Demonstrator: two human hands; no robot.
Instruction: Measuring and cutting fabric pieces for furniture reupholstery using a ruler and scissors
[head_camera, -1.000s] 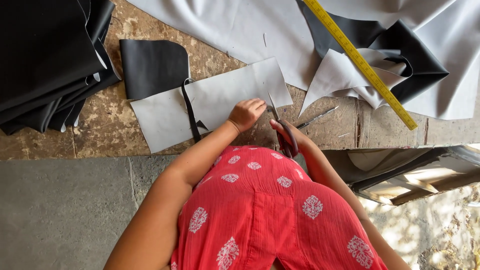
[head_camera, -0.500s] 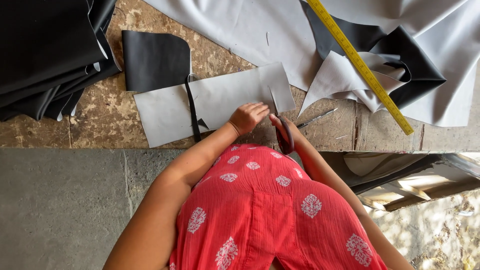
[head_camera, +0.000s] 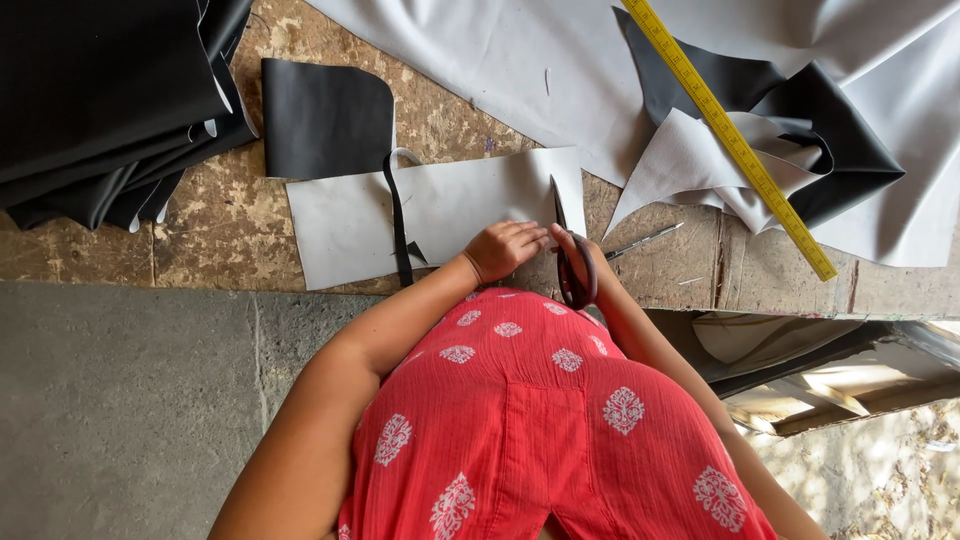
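Grey sheet (head_camera: 440, 205) pinned flat under left hand (head_camera: 503, 248) — right hand (head_camera: 578, 258) clamped on scissors (head_camera: 572, 262); fingers near blades, sheet slip risks crooked cut.

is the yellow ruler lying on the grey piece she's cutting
No, the yellow ruler lies on the loose sheets at upper right, apart from the grey piece under the scissors.

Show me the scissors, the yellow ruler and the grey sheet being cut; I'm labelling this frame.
scissors (head_camera: 575, 270), head view, dark handle loops.
yellow ruler (head_camera: 725, 130), head view, middle of its length.
grey sheet (head_camera: 460, 200), head view, bare middle.
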